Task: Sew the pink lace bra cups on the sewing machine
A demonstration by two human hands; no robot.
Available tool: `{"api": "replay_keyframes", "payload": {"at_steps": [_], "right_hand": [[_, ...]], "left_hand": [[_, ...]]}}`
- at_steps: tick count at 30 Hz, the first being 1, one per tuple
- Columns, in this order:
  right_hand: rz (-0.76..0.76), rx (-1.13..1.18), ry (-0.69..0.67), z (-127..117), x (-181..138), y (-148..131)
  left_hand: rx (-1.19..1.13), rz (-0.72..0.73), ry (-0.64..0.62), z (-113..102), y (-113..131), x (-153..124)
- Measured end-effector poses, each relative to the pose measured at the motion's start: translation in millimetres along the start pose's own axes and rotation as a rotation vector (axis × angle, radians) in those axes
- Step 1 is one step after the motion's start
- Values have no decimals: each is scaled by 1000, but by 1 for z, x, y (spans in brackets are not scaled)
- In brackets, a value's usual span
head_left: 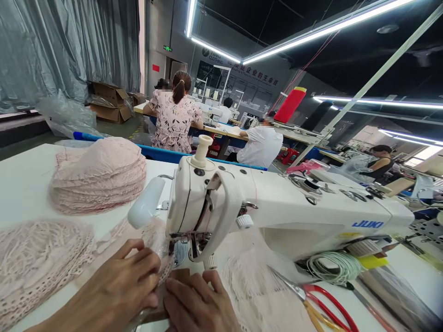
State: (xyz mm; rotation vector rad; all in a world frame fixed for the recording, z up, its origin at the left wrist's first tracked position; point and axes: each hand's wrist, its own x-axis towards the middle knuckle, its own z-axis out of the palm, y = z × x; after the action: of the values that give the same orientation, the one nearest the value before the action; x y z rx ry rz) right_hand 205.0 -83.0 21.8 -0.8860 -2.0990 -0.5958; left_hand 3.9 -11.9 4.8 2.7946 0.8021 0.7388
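Note:
My left hand (128, 272) has its fingers bent and closed on pale pink lace fabric (157, 233), just left of the needle area of a white sewing machine (277, 198). Close beside it, my right hand (200, 302) is curled over the near edge of the same fabric, in front of the presser foot (194, 246). Its fingertips are partly hidden in the cloth. Some brown material (180, 275) shows between the two hands. More pale lace (252, 272) lies under the machine's arm, to the right of my right hand.
A stack of pale pink pieces (100, 173) and a lace pile (41, 267) lie on the left. Scissors with red and orange handles (328, 304) and coiled pale green cord (334, 267) lie on the right. Several people sit at machines beyond, one in a floral top (173, 117).

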Motion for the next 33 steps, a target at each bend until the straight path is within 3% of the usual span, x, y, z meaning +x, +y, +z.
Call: {"api": "replay_keyframes", "payload": {"at_steps": [5, 11, 15, 21, 28, 33], "right_hand": [[13, 33, 31, -2, 7, 0], [7, 48, -39, -6, 11, 1], [19, 52, -68, -4, 9, 0], [-2, 14, -63, 0, 4, 2], [6, 47, -128, -6, 4, 3], [7, 104, -121, -8, 8, 4]], "left_hand": [[98, 146, 131, -21, 17, 5], [159, 155, 98, -48, 26, 0], [268, 155, 98, -46, 24, -1], [192, 124, 213, -38, 27, 3], [96, 59, 186, -58, 29, -4], [146, 123, 229, -60, 31, -4]]}}
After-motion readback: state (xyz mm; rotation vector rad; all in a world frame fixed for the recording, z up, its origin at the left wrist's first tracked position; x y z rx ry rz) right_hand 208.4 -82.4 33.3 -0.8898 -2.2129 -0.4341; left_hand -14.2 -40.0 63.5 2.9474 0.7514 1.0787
